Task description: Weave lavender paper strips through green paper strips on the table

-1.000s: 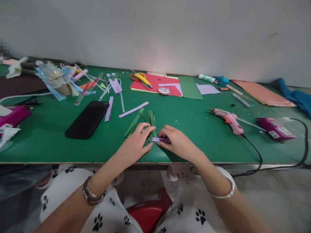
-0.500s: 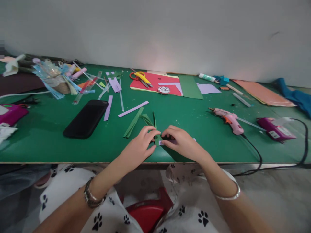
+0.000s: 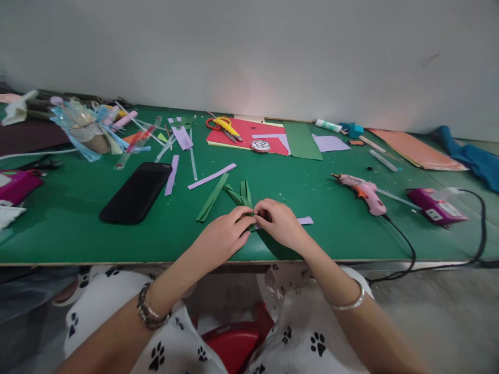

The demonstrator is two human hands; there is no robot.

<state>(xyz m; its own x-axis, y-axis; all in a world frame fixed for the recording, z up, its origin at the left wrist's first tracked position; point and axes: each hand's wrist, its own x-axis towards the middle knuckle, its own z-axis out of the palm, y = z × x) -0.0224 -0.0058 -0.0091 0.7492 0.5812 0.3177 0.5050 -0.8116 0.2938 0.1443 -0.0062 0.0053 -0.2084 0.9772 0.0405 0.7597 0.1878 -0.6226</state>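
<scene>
Near the table's front edge, my left hand (image 3: 231, 230) pinches a folded green paper strip (image 3: 244, 193) between thumb and fingers. My right hand (image 3: 279, 222) meets it from the other side, with its fingertips closed on the same strip. The strip's upper ends fan out beyond the fingertips, while its lower part is mostly hidden. A lilac paper strip (image 3: 305, 221) lies under my right hand and sticks out to the right. Beside my left hand rests a pair of green paper strips (image 3: 212, 198). Another lilac strip (image 3: 212, 176) is farther back.
A black phone (image 3: 136, 193) lies to the left. A pink glue gun (image 3: 362, 192) with a cord and a purple power socket (image 3: 437, 206) are on the right. Scissors (image 3: 224, 127) rest on red paper (image 3: 268, 129) at the back. Craft scraps and a decorated bundle (image 3: 95, 136) fill the back left.
My right hand has shifted left so its fingertips meet my left hand's at the green strip. More of the lilac strip's right end shows. The view has moved slightly.
</scene>
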